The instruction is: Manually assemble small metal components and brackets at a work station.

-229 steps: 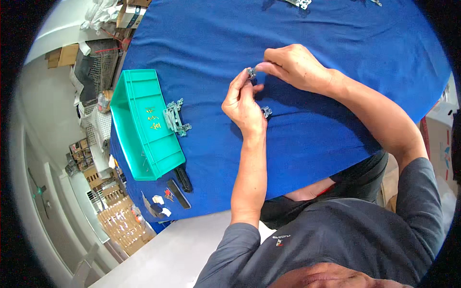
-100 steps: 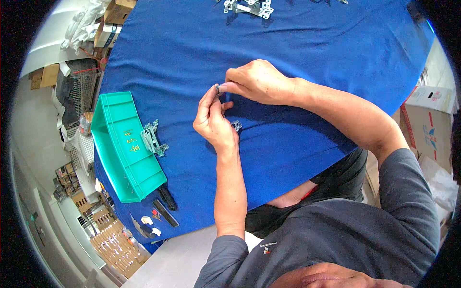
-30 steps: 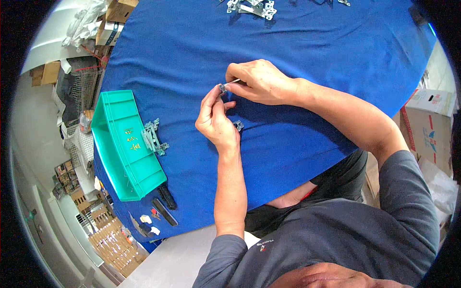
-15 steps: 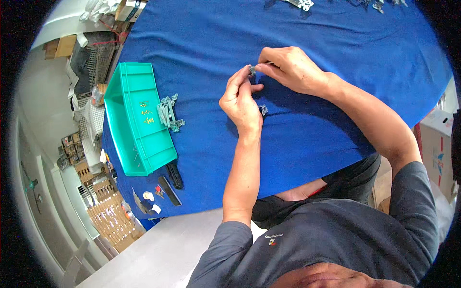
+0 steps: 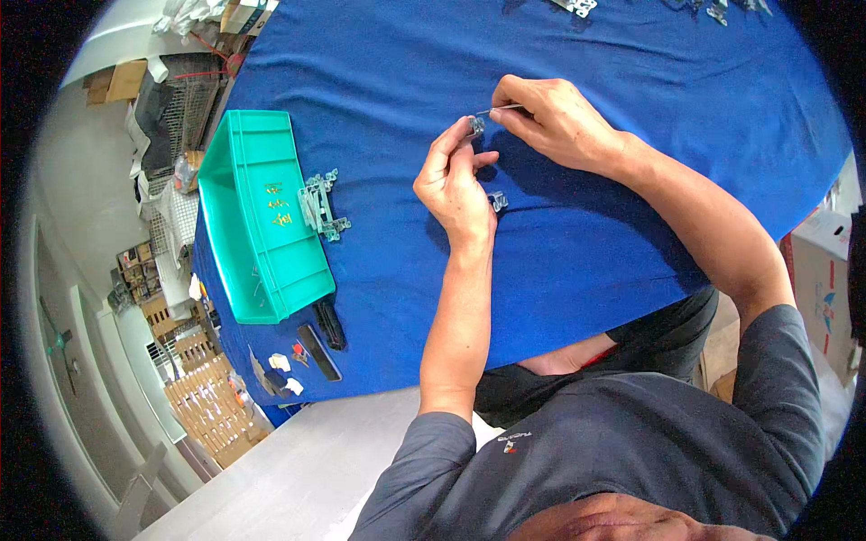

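My left hand (image 5: 458,194) is closed around a clear plastic part (image 5: 476,127). One end shows at the fingertips, and a similar clear end (image 5: 498,201) sticks out beside the heel of the hand; the palm hides whatever lies between. My right hand (image 5: 561,122) pinches a thin metal rod (image 5: 507,107) between thumb and fingers. The rod's tip points left, close above the part's upper end; whether they touch I cannot tell. Left of both hands, several similar clear parts (image 5: 320,207) lie in a heap against a green plastic bin (image 5: 293,261).
Blue cloth (image 5: 388,334) covers the table. Near its left front lie a black bar (image 5: 319,353), a black folded object (image 5: 330,323) and small white scraps (image 5: 280,362). More clear parts (image 5: 577,7) lie at the far edge. A white carton (image 5: 823,279) stands at right.
My right hand has drawn slightly up and away from the left fingertips, and the thin rod now shows in it. The left hand keeps its hold on the clear part.
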The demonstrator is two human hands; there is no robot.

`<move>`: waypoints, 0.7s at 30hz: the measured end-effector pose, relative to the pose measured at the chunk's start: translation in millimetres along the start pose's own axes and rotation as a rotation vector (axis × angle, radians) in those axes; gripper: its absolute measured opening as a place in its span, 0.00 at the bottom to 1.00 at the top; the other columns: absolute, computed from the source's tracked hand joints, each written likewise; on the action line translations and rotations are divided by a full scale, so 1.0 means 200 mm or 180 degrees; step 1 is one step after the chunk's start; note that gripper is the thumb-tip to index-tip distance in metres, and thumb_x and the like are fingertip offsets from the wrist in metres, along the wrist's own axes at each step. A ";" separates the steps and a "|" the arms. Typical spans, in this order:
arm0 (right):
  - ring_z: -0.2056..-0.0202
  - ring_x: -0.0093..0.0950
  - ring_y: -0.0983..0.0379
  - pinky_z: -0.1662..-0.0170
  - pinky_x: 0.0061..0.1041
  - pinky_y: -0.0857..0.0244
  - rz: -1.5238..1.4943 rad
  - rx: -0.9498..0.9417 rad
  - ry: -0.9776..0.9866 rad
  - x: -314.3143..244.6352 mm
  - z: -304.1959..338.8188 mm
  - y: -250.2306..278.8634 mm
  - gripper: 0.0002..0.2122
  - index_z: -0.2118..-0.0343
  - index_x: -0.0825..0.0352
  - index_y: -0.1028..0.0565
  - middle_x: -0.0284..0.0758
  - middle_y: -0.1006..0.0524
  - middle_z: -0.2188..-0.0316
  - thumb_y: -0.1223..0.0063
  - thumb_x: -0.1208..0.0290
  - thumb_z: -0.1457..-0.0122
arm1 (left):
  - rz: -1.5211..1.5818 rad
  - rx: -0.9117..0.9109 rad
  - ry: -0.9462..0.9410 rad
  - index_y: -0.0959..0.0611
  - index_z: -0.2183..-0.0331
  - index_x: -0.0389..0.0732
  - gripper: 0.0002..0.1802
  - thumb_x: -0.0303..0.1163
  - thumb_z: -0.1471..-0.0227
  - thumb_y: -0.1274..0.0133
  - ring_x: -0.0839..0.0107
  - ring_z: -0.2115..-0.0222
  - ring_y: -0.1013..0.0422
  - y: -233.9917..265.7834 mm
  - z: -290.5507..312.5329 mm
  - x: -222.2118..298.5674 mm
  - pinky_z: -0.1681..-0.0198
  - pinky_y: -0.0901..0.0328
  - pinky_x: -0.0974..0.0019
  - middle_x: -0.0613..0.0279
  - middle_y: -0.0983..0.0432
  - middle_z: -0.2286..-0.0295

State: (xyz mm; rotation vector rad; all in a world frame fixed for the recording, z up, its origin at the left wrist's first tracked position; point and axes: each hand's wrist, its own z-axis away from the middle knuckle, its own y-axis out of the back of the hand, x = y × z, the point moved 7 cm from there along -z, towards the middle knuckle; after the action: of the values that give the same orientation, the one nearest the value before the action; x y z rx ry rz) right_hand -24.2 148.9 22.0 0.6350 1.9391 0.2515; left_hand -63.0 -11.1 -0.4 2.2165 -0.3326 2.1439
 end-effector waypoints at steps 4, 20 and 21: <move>0.72 0.47 0.25 0.69 0.42 0.33 -0.0065 0.0002 -0.0025 0.00 0.00 0.01 0.08 0.69 0.69 0.28 0.45 0.24 0.77 0.47 0.68 0.41 | 0.0208 0.0097 0.0149 0.20 0.56 0.29 0.14 0.16 0.44 0.55 0.64 0.62 0.22 -0.01 0.00 0.02 0.66 0.22 0.65 0.49 0.20 0.61; 0.72 0.47 0.25 0.69 0.42 0.33 -0.0028 -0.0035 -0.0026 -0.03 0.00 0.02 0.10 0.68 0.69 0.29 0.45 0.23 0.76 0.49 0.65 0.38 | 0.0525 0.0137 0.0066 0.33 0.53 0.40 0.11 0.26 0.38 0.56 0.56 0.54 0.25 0.01 0.00 0.01 0.57 0.25 0.55 0.46 0.26 0.55; 0.72 0.48 0.25 0.69 0.43 0.33 -0.0059 -0.0114 -0.0036 -0.03 0.00 0.01 0.11 0.67 0.69 0.30 0.46 0.23 0.76 0.49 0.64 0.38 | 0.0528 0.0138 0.0066 0.33 0.53 0.40 0.11 0.26 0.38 0.56 0.56 0.54 0.25 0.01 0.00 0.00 0.57 0.25 0.55 0.46 0.26 0.55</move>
State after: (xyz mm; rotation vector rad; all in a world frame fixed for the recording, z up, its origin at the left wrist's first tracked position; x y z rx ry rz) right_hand -21.2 146.3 27.7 0.5936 1.9245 0.2700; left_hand -63.8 -13.0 0.1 2.2621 -0.4903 2.2742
